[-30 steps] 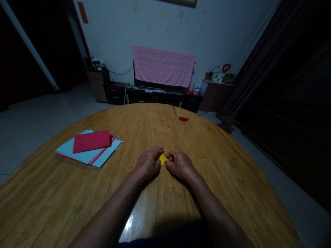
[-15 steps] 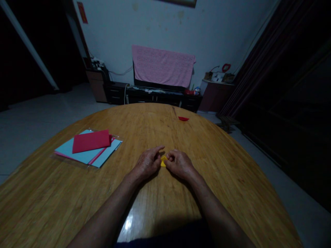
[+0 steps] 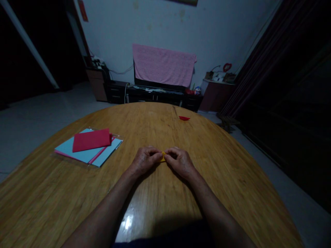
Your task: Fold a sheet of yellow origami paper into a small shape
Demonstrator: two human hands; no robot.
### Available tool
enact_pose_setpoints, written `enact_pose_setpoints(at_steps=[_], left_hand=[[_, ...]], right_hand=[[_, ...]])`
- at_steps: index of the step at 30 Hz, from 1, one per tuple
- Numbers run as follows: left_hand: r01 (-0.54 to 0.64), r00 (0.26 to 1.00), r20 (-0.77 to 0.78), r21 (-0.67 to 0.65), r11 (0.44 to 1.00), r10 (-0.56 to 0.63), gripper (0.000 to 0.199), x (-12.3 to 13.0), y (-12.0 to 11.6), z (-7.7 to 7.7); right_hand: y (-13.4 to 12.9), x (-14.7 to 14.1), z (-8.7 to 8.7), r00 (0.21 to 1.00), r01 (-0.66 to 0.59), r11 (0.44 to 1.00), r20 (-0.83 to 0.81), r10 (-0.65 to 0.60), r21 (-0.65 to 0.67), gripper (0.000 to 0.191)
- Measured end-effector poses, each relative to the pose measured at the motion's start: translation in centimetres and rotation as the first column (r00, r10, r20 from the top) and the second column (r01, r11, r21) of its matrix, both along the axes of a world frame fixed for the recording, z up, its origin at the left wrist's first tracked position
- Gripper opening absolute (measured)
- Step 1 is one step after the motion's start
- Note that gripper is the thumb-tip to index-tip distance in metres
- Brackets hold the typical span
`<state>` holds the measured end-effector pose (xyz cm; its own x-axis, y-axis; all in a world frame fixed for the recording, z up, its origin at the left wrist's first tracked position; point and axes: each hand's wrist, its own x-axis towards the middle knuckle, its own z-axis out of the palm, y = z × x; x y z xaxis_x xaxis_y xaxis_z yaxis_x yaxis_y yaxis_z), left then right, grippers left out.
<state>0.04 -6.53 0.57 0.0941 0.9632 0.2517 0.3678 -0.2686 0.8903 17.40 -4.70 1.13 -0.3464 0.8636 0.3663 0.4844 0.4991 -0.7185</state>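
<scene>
Item 1: left hand (image 3: pixel 144 161), bare, resting low over the wooden table, fingers (image 3: pixel 155 154) curled inward toward the other hand.

Item 2: right hand (image 3: pixel 179 162), bare, mirroring the left, its fingers (image 3: pixel 171 152) curled inward as well. The 2 sets of fingertips stand narrow, almost meeting, and pinch the paper between them.

Item 3: small piece of yellow paper (image 3: pixel 162 157), held between the fingertips of both hands. Only a sliver shows above the fingers; in this dim light its shape is hard to make out.

Item 4: oval wooden table (image 3: pixel 155 199), glossy, with a grain running toward the far side, extending under and beyond the fingers.

Item 5: stack of coloured paper sheets, left of the fingers, flat on the table. The top sheet is a light blue sheet (image 3: pixel 77 153), with a pink sheet (image 3: pixel 97 155) edging it.

Item 6: folded red paper (image 3: pixel 91 140), lying on the stack.

Item 7: small red paper scrap (image 3: pixel 184 118), on the table, far beyond the fingers and to their right.

Item 8: pink cloth (image 3: pixel 164 65), draped over a television (image 3: pixel 155 82), well beyond the fingers, against the wall.

Item 9: low black cabinet (image 3: pixel 155 96), under the television.
</scene>
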Motion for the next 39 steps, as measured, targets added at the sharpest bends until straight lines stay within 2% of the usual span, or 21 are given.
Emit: enact_pose_setpoints(at_steps=[5, 9, 11, 19, 24, 28, 34, 39], left_hand=[[-0.026, 0.994, 0.109, 0.066, 0.997, 0.019, 0.018, -0.3, 0.0, 0.3], [-0.014, 0.995, 0.097, 0.125, 0.992, 0.001, 0.019, -0.3, -0.1, 0.7], [-0.007, 0.996, 0.085, 0.121, 0.993, -0.004, 0.018, -0.2, -0.2, 0.7], [-0.018, 0.993, 0.12, 0.061, 0.998, 0.01, 0.018, -0.1, 0.0, 0.4], [-0.034, 0.97, 0.241, -0.002, 0.999, 0.034, 0.017, -0.2, 0.0, 0.5], [-0.034, 0.935, 0.346, -0.133, 0.991, 0.078, 0.017, 0.0, -0.2, 0.8], [0.044, 0.793, 0.584, -0.337, 0.94, 0.172, 0.035, 0.5, -0.8, 1.7], [0.095, 0.791, 0.594, -0.355, 0.93, 0.146, 0.027, 0.1, -0.6, 1.4]], right_hand=[[0.3, 0.1, -0.7, 0.989, 0.133, 0.99, -0.064, -0.136, -0.045, 0.031], [0.3, -0.3, -0.9, 0.977, 0.063, 0.963, -0.18, -0.112, -0.261, 0.033], [0.2, -0.6, -0.9, 0.963, 0.032, 0.951, -0.245, -0.112, -0.307, 0.032], [-0.1, -1.1, -0.1, 0.935, -0.009, 0.97, -0.346, -0.077, -0.241, 0.021], [-0.5, -1.0, 0.4, 0.929, -0.001, 0.974, -0.361, -0.083, -0.227, 0.018], [-0.5, -1.0, 0.4, 0.914, -0.025, 0.965, -0.397, -0.084, -0.262, 0.02], [-0.4, -1.1, -0.1, 0.875, -0.106, 0.934, -0.479, -0.077, -0.342, 0.022], [-0.8, -1.3, 0.3, 0.868, -0.129, 0.922, -0.492, -0.072, -0.364, 0.021]])
